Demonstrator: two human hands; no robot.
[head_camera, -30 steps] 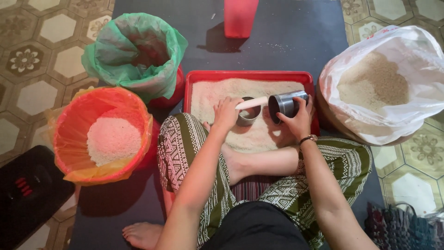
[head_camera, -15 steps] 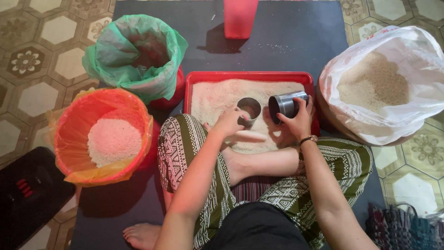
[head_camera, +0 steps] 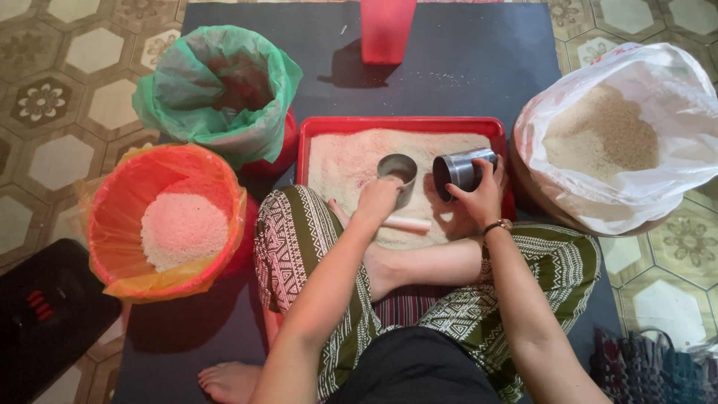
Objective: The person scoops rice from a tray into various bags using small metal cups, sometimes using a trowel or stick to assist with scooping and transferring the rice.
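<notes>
Over the red tray [head_camera: 323, 150], both hands at work above a bed of pale grain. Left hand [head_camera: 376, 200] closed in a grip on a white stick-like handle [head_camera: 407, 223], lying flat on the grain and pointing away to the right of that grip. Just beyond the left grip, touching or nearly touching the knuckles, a small round metal cup [head_camera: 397, 169] standing upright in the grain, mouth up. Right hand [head_camera: 479, 198] wrapped in a closed grip around a second metal can [head_camera: 458, 170], tipped on its side, dark open mouth turned left toward the upright cup. Only a narrow gap between the two tins. Dark band on the right wrist, just behind that grip.

Left of the left grip, well apart, a tub lined with an orange bag [head_camera: 120, 247], holding a heap of white grain. Farther out from it, beside the tray's left edge, a bin lined with a green bag [head_camera: 187, 112]. Right of the right grip, near the tray's right edge, a wide white plastic sack [head_camera: 673, 164] open on brownish grain. Straight ahead of both grips, past the tray, a red plastic container [head_camera: 387, 30] standing on the dark mat [head_camera: 464, 67]. Below the hands, crossed legs in green patterned trousers, one bare foot at the mat's near edge.
</notes>
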